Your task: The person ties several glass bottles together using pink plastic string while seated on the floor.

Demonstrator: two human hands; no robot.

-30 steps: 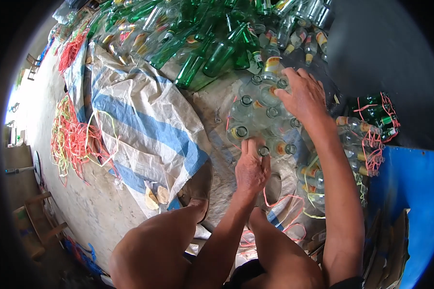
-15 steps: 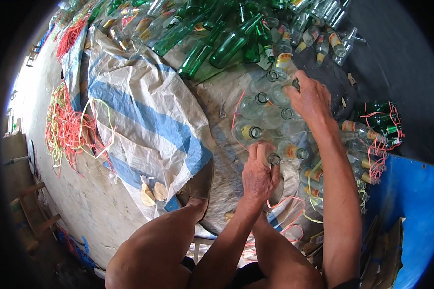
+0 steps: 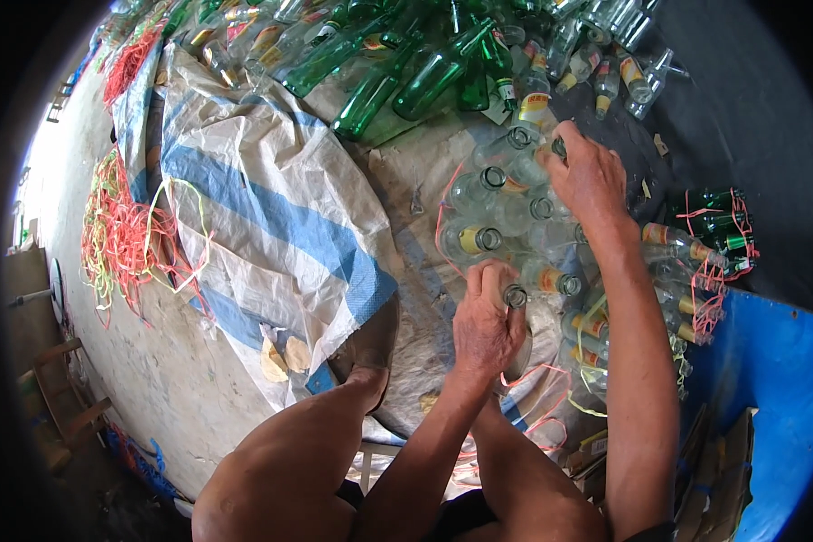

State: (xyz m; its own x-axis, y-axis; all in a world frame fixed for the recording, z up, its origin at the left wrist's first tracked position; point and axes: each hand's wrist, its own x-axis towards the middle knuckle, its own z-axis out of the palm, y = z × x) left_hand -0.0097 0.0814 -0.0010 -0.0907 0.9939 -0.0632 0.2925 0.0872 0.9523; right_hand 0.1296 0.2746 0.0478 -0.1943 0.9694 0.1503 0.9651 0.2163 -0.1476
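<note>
A cluster of upright clear glass bottles (image 3: 474, 199), some with yellow labels, stands between my hands, with pink twine (image 3: 440, 217) around its outer edge. My left hand (image 3: 488, 330) is closed around the neck of a near bottle (image 3: 515, 295), its mouth showing by my thumb. My right hand (image 3: 587, 181) grips a bottle (image 3: 558, 147) at the far right of the cluster, its fingertips partly hidden. Loose pink twine (image 3: 551, 370) lies below the cluster, near my right knee.
A woven white-and-blue sack (image 3: 280, 208) and tangled twine (image 3: 131, 244) lie left. Piled green bottles (image 3: 375, 90) and clear bottles spread across the back. Tied bundles of clear (image 3: 682, 271) and green bottles (image 3: 709, 226) lie right, beside a blue panel (image 3: 777, 379). Cardboard (image 3: 723, 470) sits lower right.
My right fingers, spread a second ago, have closed on a bottle. Both hands and the cluster sit slightly farther right in view, and the background has shifted as the view moved.
</note>
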